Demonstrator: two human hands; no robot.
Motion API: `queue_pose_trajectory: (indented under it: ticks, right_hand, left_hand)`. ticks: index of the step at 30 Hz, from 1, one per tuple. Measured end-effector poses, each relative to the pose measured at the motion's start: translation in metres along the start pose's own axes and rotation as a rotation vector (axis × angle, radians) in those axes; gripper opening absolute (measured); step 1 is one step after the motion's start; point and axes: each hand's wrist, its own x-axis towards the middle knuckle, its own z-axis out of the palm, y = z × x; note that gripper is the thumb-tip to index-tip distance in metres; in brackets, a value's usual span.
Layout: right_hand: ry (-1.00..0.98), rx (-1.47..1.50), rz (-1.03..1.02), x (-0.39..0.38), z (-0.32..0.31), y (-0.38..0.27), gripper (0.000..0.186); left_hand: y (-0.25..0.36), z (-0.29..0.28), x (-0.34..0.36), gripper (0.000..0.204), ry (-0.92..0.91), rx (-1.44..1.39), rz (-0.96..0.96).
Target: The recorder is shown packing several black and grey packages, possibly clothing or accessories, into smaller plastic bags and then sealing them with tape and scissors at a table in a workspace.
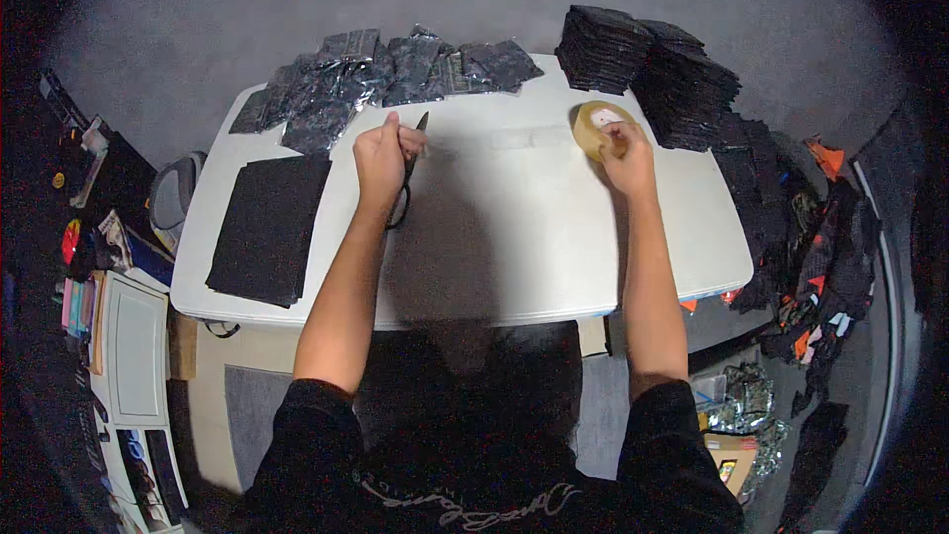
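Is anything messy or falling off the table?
Yes. Dark cloth pieces spill over the right edge of the white table into a jumbled heap on the floor. The shiny plastic bags at the back lie crooked and overlapping. The black stack at the left sits neat.

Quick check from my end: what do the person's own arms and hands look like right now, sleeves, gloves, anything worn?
Both forearms are bare, coming up from the lower edge. The left hand and right hand wear no gloves; no watch, ring or band shows at this size. Short black sleeves end near the elbows, part of a black shirt with pale cursive lettering across the chest.
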Motion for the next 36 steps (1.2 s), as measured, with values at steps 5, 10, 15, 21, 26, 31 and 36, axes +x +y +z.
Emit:
queue_pose_trajectory:
  ticks: [5, 10, 15, 21, 26, 31, 36]
  right_hand:
    - [-0.075, -0.052, 0.033, -0.001, 0.003, -0.005, 0.026]
    - [0.045, -0.084, 0.048, 0.008, 0.021, -0.003, 0.023]
    - [0.087, -0.108, 0.065, 0.01, 0.02, 0.012, 0.022]
    - [-0.038, -0.016, 0.068, 0.002, 0.003, 0.006, 0.024]
    - [0.013, -0.067, 0.054, 0.002, 0.01, 0.018, 0.024]
    - [0.021, -0.387, 0.23, 0.009, 0.021, 0.012, 0.03]
    - [0.223, -0.068, -0.141, -0.002, 0.015, -0.045, 0.029]
  left_hand:
    - [0.013, 0.004, -0.017, 0.058, -0.003, 0.008, -0.018]
    - [0.006, -0.013, -0.045, 0.05, -0.003, 0.253, 0.302]
    - [0.004, -0.007, -0.046, 0.05, -0.034, -0.006, -0.028]
    - [0.009, -0.026, -0.04, 0.055, 0.181, -0.035, 0.042]
    - [0.01, -0.02, -0.064, 0.055, 0.051, 0.001, 0.03]
    - [0.001, -0.027, -0.071, 0.051, 0.043, -0.219, -0.122]
    - [0.009, -0.023, -0.069, 0.055, 0.106, -0.124, -0.11]
